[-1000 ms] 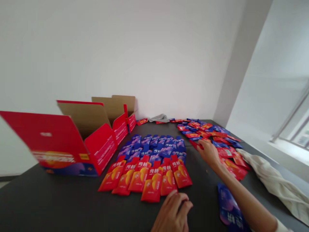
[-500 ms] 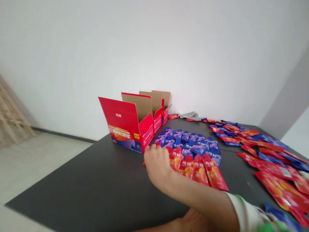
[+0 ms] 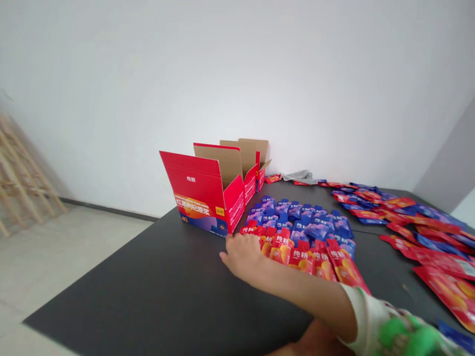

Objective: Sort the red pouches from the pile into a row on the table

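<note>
Head view. The right hand [image 3: 243, 254] lies over the left end of the near row of red packets [image 3: 345, 262], its fingers bent; whether they grip a packet cannot be told. The packets at that end lie just beyond and to the right of the fingers, and the rest of the row extends rightward, partly behind the forearm. Their long axes run roughly near to far, necks at the far end; the rightmost slants, neck to the left. The left hand [image 3: 313, 341], blurred at the near edge, passes beneath the right forearm; its fingers cannot be made out. Of the two, the right hand is nearer the row's left end. Blue packets [image 3: 319, 230] lie beyond the red ones. The nearest box [image 3: 200, 207], lid raised, stands just to the far left of the right hand, on the dark table [image 3: 148, 296].
</note>
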`<state>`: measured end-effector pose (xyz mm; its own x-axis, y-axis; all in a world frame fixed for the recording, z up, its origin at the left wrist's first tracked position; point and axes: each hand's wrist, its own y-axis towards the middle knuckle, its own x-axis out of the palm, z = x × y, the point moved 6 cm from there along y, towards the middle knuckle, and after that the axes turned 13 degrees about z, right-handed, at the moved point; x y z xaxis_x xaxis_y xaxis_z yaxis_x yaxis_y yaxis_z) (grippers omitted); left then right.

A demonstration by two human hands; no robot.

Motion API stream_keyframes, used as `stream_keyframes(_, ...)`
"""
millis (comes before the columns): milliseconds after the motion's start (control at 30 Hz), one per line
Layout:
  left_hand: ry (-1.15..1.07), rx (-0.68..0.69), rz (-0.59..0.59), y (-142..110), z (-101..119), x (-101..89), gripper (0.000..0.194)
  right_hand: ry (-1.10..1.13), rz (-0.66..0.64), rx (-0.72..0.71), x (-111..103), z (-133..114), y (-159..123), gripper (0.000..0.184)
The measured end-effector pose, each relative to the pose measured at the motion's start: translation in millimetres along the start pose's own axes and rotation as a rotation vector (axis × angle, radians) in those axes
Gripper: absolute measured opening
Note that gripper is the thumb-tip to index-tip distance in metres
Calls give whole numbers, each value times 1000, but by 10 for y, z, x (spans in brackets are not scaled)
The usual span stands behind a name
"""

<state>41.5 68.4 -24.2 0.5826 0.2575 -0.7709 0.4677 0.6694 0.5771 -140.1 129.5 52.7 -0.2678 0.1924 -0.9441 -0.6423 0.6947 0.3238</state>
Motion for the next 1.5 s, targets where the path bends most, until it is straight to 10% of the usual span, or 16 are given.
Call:
stream_keyframes(133,-19,147,-46,-29,123,89,49,36,6,15,-577,680,-286,30)
stream_keyframes(233,-10,132,-64,-33,173,48,48,57,35,286,-902,1570,-600,32)
stream_keyframes(467,-56,69,-91,53,206,-90,45,19,-80,558,-1039,2809,-1942,44)
stream_keyframes(633,-5,119,-41,82,191,-8,43,232,-351,519,-861,2915,-2873,94)
stream_keyframes(833,21,139,2,57,154,71,44,156,-324,737,-809,3096,-3373,112)
stream_keyframes(1100,57,136,27,55,128,66,45,120,-272,754,-865,3297,-3426,59)
stream_keyframes(1267,54,133,43,47,112,75,45,565,-233,748,-1018,3232,-3415,32)
stream_keyframes(1500,38,132,7,50,127,63,44,1058,341,1028,-896,3409,-2835,28)
